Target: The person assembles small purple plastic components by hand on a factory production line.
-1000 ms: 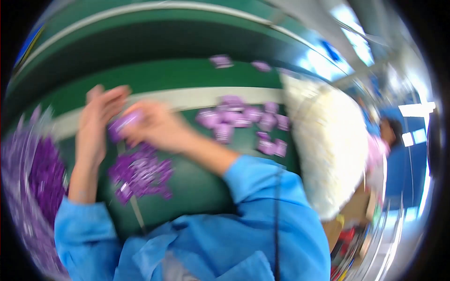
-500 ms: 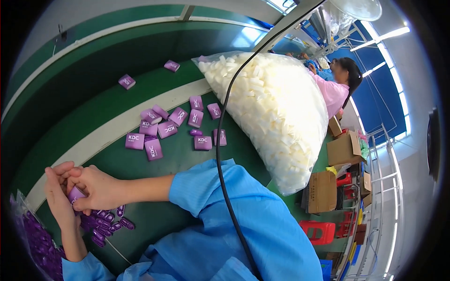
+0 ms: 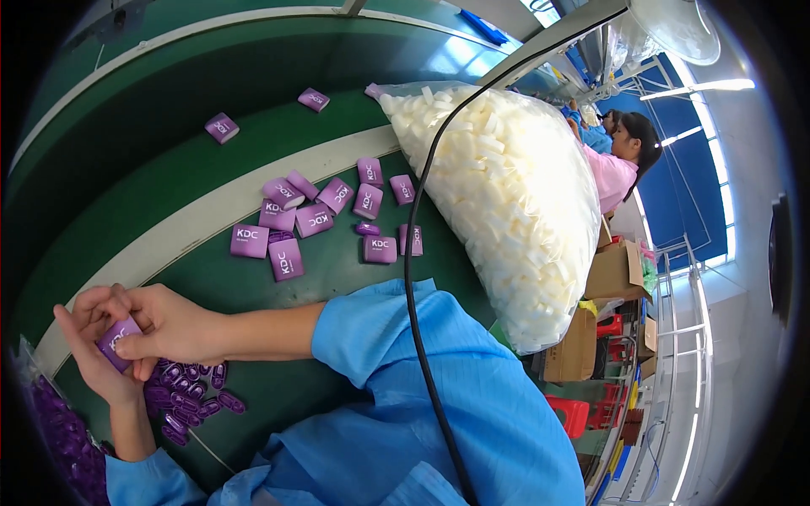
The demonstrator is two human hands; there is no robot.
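A small flat purple block with pale lettering point(image 3: 118, 341) is held between my two hands at the far left. My left hand point(image 3: 94, 361) cups it from the outer side, fingers curled toward the other hand. My right hand point(image 3: 181, 322) reaches across and pinches the block's face with its thumb; its other fingers are partly hidden. Just below my hands lies a loose pile of small shiny purple oval pieces point(image 3: 190, 395). More purple blocks point(image 3: 249, 241) are scattered farther right on the green surface, some leaning on each other, with pale ends showing.
A big clear bag of white pieces point(image 3: 506, 211) stands at right centre. Another clear bag of purple pieces point(image 3: 63, 434) lies at the left edge. A black cable point(image 3: 412, 295) hangs across the view. Beyond are cardboard boxes point(image 3: 569, 346), a red stool point(image 3: 569, 415) and a co-worker in pink point(image 3: 614, 177).
The purple block shows more fully between my hands, which have shifted slightly left and opened around it. The whole view has turned a little; the scattered blocks keep their arrangement.
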